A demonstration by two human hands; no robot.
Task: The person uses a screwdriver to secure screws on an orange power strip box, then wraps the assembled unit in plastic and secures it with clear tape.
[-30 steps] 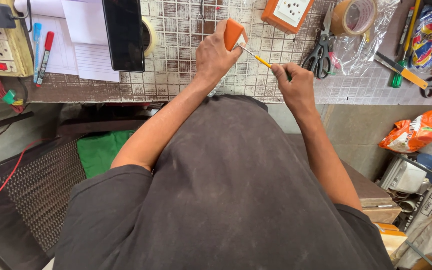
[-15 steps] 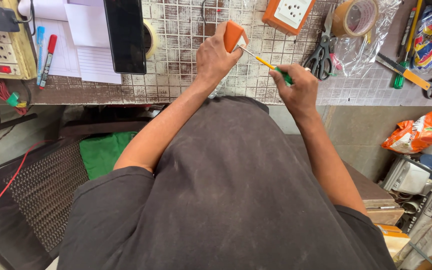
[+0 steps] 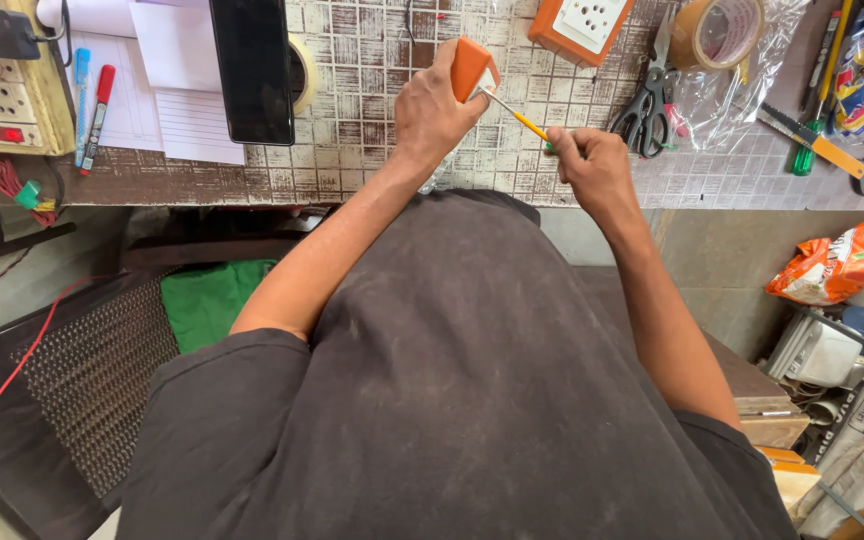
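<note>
My left hand point(image 3: 434, 112) grips a small orange box-shaped part point(image 3: 471, 66) and holds it above the tiled workbench point(image 3: 372, 140). My right hand point(image 3: 592, 170) is closed around the handle of a screwdriver with a yellow shaft point(image 3: 526, 122). The metal tip of that screwdriver touches the right side of the orange part. Both forearms reach forward over my dark shirt.
On the bench lie a second orange socket box point(image 3: 580, 24), black scissors point(image 3: 642, 110), a tape roll point(image 3: 722, 30), a black phone point(image 3: 252, 70), paper, two pens point(image 3: 92, 110) and a yellow switch board point(image 3: 2, 95). An orange bag point(image 3: 832, 265) sits lower right.
Both hands stay on the orange part and screwdriver. The view has shifted slightly, and the screwdriver hand has turned a little.
</note>
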